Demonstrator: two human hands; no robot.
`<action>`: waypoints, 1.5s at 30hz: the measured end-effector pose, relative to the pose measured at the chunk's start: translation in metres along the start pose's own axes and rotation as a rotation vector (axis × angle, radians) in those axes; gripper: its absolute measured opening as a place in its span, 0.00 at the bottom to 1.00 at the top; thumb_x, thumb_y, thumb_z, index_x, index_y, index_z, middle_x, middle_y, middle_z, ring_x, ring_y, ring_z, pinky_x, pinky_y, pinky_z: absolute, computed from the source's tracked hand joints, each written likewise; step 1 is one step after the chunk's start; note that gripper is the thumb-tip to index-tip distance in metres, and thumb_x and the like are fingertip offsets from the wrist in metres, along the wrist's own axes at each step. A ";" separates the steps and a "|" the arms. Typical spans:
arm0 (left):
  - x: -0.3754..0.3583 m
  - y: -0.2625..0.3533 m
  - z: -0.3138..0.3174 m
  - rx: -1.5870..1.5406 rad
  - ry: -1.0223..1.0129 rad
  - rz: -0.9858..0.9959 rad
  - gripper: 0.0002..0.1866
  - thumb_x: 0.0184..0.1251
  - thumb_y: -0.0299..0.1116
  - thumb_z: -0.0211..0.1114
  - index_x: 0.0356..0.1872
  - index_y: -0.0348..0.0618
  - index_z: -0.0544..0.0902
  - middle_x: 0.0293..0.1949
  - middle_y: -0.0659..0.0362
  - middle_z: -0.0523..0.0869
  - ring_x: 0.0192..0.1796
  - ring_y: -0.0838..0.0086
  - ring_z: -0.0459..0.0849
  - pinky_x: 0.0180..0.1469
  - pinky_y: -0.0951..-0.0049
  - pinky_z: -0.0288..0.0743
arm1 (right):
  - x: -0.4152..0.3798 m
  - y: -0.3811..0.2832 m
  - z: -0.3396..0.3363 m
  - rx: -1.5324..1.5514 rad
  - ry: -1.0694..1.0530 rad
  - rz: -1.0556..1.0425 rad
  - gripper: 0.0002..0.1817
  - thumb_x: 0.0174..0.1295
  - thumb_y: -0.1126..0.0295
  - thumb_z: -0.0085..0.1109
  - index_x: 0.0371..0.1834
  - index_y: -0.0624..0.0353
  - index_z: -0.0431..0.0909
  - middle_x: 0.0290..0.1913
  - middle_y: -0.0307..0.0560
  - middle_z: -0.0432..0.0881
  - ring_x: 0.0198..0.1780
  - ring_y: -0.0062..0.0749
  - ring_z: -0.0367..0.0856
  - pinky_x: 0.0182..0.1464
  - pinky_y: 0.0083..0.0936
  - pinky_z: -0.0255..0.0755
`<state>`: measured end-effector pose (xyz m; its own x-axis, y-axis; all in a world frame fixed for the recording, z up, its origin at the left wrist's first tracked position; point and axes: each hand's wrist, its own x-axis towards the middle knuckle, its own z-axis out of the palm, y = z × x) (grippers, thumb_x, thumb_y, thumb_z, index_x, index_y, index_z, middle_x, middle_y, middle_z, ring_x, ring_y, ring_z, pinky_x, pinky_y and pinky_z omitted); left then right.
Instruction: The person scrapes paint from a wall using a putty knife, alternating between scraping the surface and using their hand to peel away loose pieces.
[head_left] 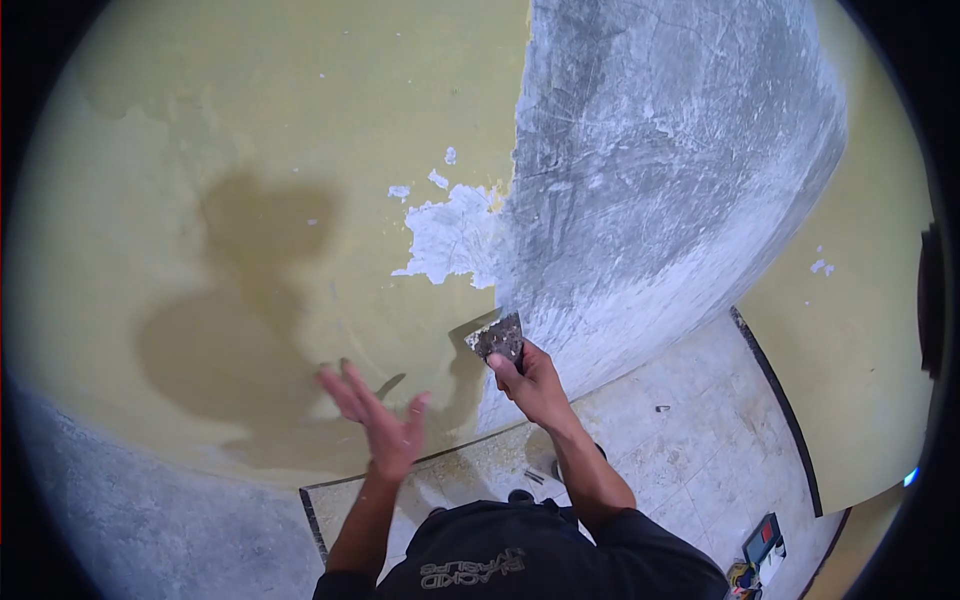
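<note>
In my right hand (527, 383) is a scraper (497, 340), its broad blade speckled with dark and pale residue. The blade is close to the wall, at the lower border between yellow paint (330, 240) and bare grey-white plaster (660, 170). My left hand (378, 420) is raised in front of the yellow paint, fingers spread, holding nothing. Above the scraper, a ragged white patch (452, 238) shows where paint is gone, with smaller chips beside it.
Pale floor tiles (670, 450) below carry crumbs and small debris (535, 477). A dark skirting strip (780, 410) runs along the right-hand wall's foot. At lower right lies a dark box-like item (762, 538). Grey flooring (150, 510) spreads at lower left.
</note>
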<state>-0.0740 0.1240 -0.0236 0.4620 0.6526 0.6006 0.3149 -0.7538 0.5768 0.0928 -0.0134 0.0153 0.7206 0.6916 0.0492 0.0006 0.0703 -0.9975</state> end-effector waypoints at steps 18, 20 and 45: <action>0.016 0.060 0.091 -0.812 -0.417 -0.382 0.11 0.62 0.30 0.68 0.43 0.36 0.84 0.35 0.60 0.87 0.33 0.82 0.81 0.37 0.80 0.75 | -0.067 0.050 -0.096 -0.191 -0.313 0.134 0.05 0.64 0.74 0.58 0.40 0.63 0.76 0.24 0.38 0.79 0.24 0.22 0.72 0.31 0.24 0.69; 0.009 0.067 0.096 -0.756 -0.242 -0.349 0.10 0.63 0.29 0.67 0.43 0.36 0.84 0.34 0.61 0.87 0.33 0.83 0.81 0.37 0.79 0.75 | -0.069 0.063 -0.113 -0.315 -0.287 0.073 0.06 0.64 0.72 0.59 0.40 0.63 0.76 0.24 0.41 0.80 0.24 0.23 0.74 0.31 0.25 0.70; 0.096 0.016 -0.055 0.149 0.524 0.562 0.15 0.55 0.24 0.64 0.46 0.39 0.80 0.50 0.54 0.84 0.54 0.57 0.75 0.55 0.64 0.68 | 0.024 -0.008 -0.034 -0.843 0.280 -0.190 0.32 0.61 0.37 0.55 0.28 0.60 0.81 0.22 0.58 0.81 0.28 0.59 0.80 0.33 0.44 0.73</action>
<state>-0.0699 0.1784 0.0738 0.1452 0.0937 0.9850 0.2745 -0.9602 0.0509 0.1337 -0.0213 0.0231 0.7987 0.5146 0.3119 0.5642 -0.4602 -0.6855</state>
